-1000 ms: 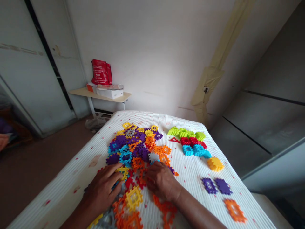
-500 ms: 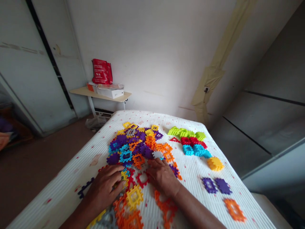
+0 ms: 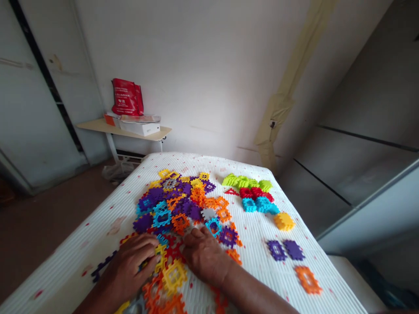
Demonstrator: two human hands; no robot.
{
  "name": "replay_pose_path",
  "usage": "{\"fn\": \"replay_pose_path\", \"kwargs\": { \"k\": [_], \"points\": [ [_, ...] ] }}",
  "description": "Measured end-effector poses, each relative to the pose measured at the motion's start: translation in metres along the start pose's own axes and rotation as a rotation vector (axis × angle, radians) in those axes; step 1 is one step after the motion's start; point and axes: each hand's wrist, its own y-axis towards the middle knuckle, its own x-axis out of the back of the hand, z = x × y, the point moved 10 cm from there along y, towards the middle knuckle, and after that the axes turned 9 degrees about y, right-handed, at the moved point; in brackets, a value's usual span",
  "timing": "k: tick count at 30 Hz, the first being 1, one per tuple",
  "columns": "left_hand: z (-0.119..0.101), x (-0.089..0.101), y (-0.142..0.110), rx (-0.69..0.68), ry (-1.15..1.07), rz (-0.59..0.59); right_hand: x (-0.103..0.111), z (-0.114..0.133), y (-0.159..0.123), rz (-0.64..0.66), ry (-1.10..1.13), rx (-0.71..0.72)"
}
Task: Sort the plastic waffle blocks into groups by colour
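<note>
While both hands are laid flat, the heap of plastic tiles (image 3: 176,205) is spread over the white mattress (image 3: 255,248).
Nothing is gripped: the left hand (image 3: 129,268) and right hand (image 3: 203,257) are pressed open-fingered onto tiles at the near edge, with sorted green, red, blue stacks (image 3: 250,194) kept well apart on the right.

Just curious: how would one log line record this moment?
left hand: flat on mixed tile pile | right hand: flat on pile | sorted tiles: right
</note>
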Motion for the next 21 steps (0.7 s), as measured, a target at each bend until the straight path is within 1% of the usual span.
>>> {"fn": "replay_pose_path", "kwargs": {
  "k": [1,3,5,7,8,10,12,14,16,18,21],
  "points": [
    [0.001,-0.001,-0.001,-0.008,0.002,-0.007,0.003,0.000,-0.001,0.004,0.016,0.006],
    [0.003,-0.002,-0.003,-0.026,0.010,-0.025,0.017,-0.002,-0.005,-0.008,0.096,0.014],
    [0.004,-0.003,-0.004,-0.039,0.020,-0.040,0.037,-0.006,-0.013,-0.049,0.222,0.034],
    [0.005,-0.002,-0.005,-0.046,0.025,-0.061,0.061,-0.020,-0.022,-0.120,0.341,0.015],
    [0.005,-0.001,-0.005,-0.047,0.025,-0.069,0.071,-0.032,-0.028,-0.164,0.377,-0.024],
    [0.006,-0.002,-0.006,-0.047,0.022,-0.082,0.090,-0.070,-0.041,-0.264,0.371,-0.179],
    [0.009,-0.003,-0.007,-0.045,0.026,-0.092,0.104,-0.117,-0.058,-0.351,0.258,-0.391],
    [0.012,-0.005,-0.009,-0.040,0.035,-0.113,0.111,-0.162,-0.076,-0.376,0.108,-0.582],
    [0.014,-0.008,-0.011,-0.036,0.039,-0.118,0.112,-0.199,-0.087,-0.320,-0.022,-0.692],
    [0.016,-0.011,-0.013,-0.021,0.029,-0.108,0.108,-0.228,-0.093,-0.235,-0.127,-0.770],
    [0.020,-0.012,-0.014,0.047,0.009,-0.113,0.103,-0.255,-0.095,-0.140,-0.188,-0.824]
  ]
}}
